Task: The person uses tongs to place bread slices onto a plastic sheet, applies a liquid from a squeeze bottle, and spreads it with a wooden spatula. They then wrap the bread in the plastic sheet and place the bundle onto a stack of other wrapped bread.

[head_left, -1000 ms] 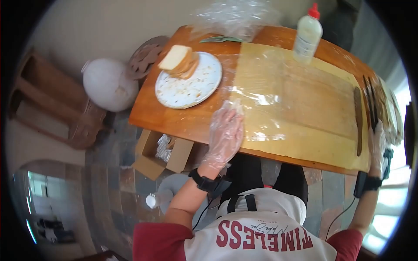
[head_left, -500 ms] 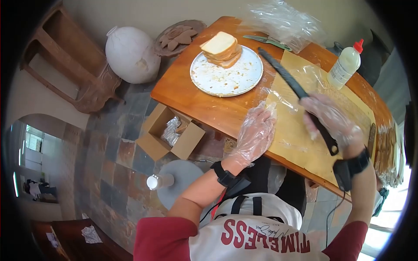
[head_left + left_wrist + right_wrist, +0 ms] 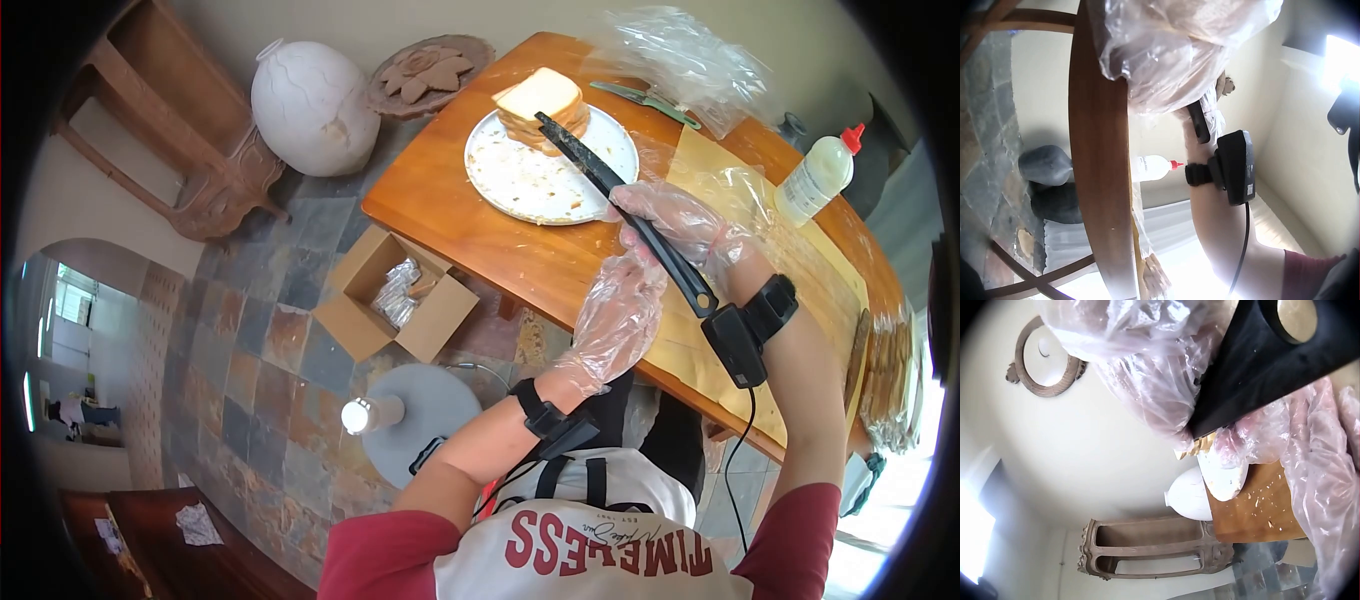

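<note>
Both hands wear clear plastic gloves. My right hand grips a pair of black tongs, their tips pointing up-left across the plate toward the bread. Just below, my left hand has its fingertips close to the tongs; whether they touch is unclear. A stack of bread slices lies at the upper part of a white plate scattered with crumbs. In the right wrist view the tongs cross in front of the left hand. Glove plastic hides much of the left hand in the left wrist view.
A red-capped bottle, yellow paper, a green-handled knife and crumpled plastic are on the wooden table. Below its edge are an open cardboard box and a round grey stool.
My right hand has brought the tongs from the table's right side leftward, close to my left hand and over the plate. The head view has shifted, showing more of the floor at left.
</note>
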Demonstrator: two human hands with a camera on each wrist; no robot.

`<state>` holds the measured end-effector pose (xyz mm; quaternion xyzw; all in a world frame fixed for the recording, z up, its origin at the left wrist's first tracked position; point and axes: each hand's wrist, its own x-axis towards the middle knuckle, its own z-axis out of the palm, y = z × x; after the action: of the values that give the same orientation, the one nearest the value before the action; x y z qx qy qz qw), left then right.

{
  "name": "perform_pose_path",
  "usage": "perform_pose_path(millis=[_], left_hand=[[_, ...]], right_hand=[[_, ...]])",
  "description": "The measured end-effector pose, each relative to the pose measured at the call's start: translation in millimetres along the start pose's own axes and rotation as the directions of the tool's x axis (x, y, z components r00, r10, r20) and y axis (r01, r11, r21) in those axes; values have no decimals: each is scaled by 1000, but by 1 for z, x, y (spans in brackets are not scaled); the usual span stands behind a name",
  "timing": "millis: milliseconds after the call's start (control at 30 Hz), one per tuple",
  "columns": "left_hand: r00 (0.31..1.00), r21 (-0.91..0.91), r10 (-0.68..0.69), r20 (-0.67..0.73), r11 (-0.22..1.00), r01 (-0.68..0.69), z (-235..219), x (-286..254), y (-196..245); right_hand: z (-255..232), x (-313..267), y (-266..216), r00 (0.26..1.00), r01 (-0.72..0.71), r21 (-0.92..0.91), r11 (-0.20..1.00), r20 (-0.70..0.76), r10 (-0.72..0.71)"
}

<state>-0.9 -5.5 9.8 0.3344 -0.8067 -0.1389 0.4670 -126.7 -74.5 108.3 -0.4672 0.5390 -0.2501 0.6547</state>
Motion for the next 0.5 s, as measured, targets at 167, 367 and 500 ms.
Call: perform_pose_path(millis=[167,367,500], left_hand=[[999,16,-23,47,1000,22,3,-2,-4],[999,-12,48,-4,999,-48,2,-1,-6],[999,-4,47,-7,999,-47,4,-4,-6]], right_hand=[[5,6,0,999,55,24,998,3,-55],[-1,-15,1,994,104,-8,995,-33,-104],[-19,-25,10,997,71,-17,997,-34,-72]])
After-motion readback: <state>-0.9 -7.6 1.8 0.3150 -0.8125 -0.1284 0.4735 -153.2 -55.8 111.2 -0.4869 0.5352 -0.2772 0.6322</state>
